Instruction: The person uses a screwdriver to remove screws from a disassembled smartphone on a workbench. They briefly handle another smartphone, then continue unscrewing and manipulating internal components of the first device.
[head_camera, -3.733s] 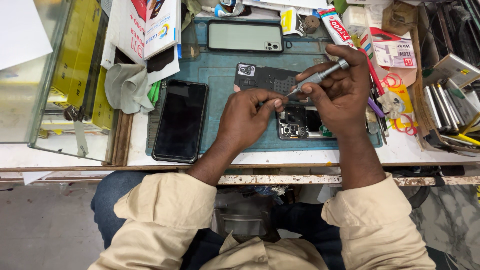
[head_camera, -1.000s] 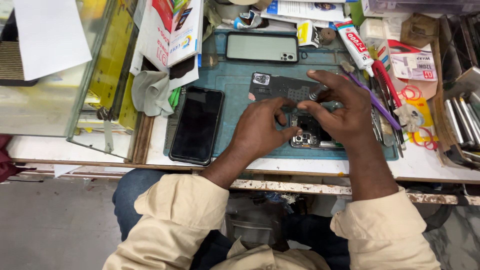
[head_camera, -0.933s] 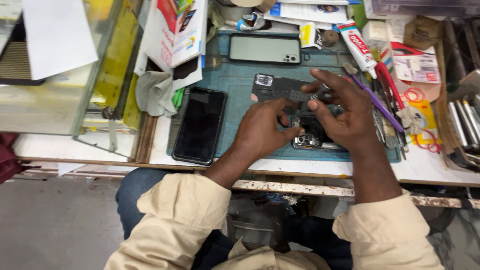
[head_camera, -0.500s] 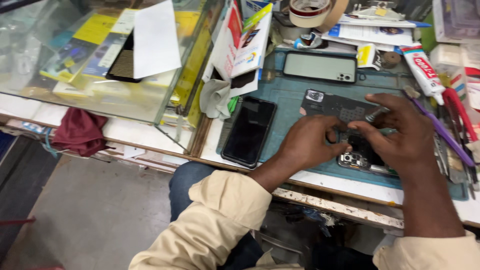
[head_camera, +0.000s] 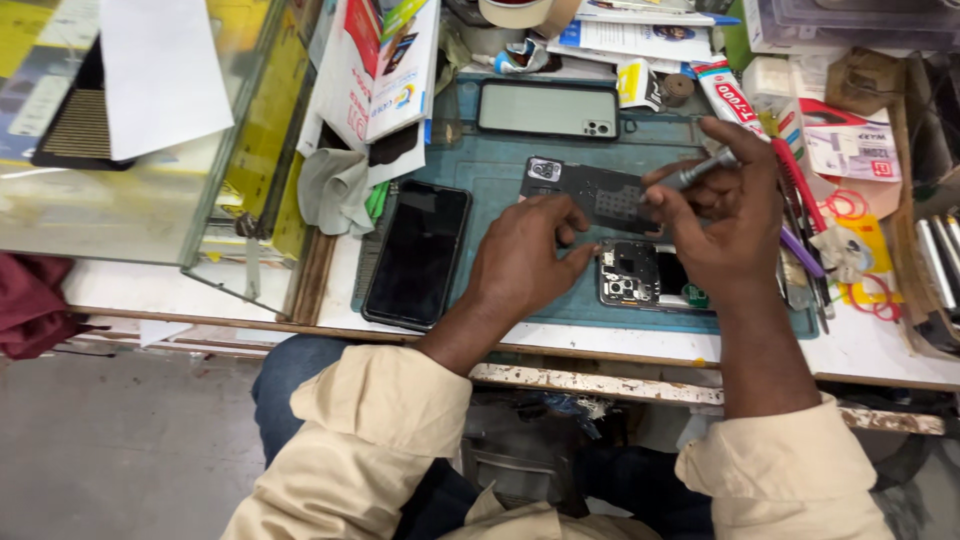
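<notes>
i judge i'm mid-disassembly: right hand (head_camera: 735, 215) fingers grip the screwdriver (head_camera: 697, 172); left hand (head_camera: 530, 260), fingers loosely spread, steadies the opened phone (head_camera: 648, 275); next, seat the tip squarely.

The person wears a cream, beige-toned shirt with long sleeves. Both sleeves are pushed back and bunched into thick folds near the elbows, leaving the forearms bare. The cloth looks light and creased, with soft wrinkles along the upper arms. A piece of the same cloth shows at the chest, low in the view. The legs are in dark blue trousers, seen at the knees below the sleeves. The left hand (head_camera: 525, 262) and right hand (head_camera: 727, 225) are bare, with no rings, watch or gloves.
</notes>
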